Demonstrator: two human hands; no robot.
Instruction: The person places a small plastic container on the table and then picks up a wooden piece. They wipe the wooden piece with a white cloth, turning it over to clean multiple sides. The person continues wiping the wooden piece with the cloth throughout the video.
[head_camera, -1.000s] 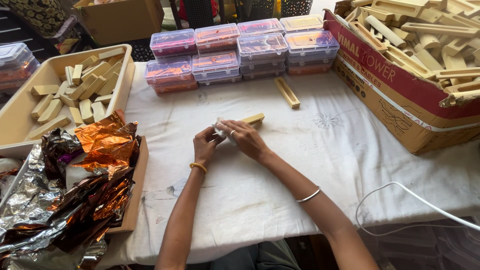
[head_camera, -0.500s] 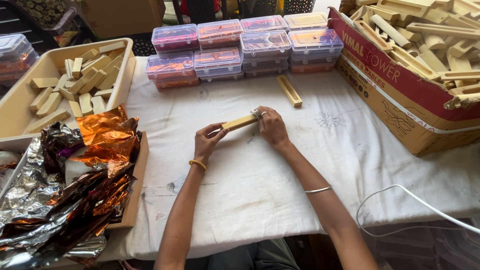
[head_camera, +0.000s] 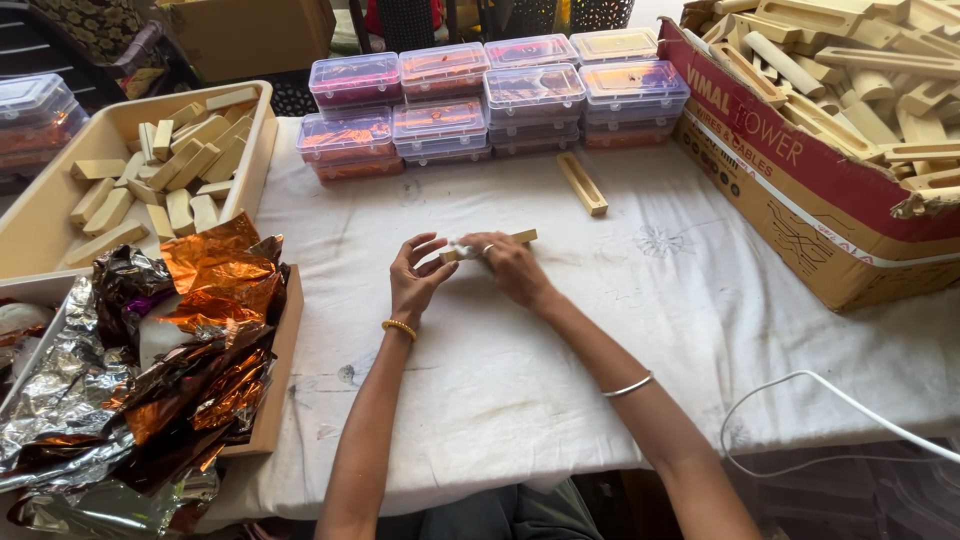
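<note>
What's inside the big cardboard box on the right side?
The cardboard box is heaped with pale wooden pieces, long bars and frame-like shapes, piled above its rim. Whatever lies beneath the top layer is covered, so it cannot be seen.

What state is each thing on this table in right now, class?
Wooden stick: held by both hands, just above the cloth.
Left hand: fingers at the stick's end.
Right hand: gripping the stick.
Plastic boxes: lidded, stacked.
Cardboard box: open, full.
Tray: partly filled.
Foil: crumpled.
</note>
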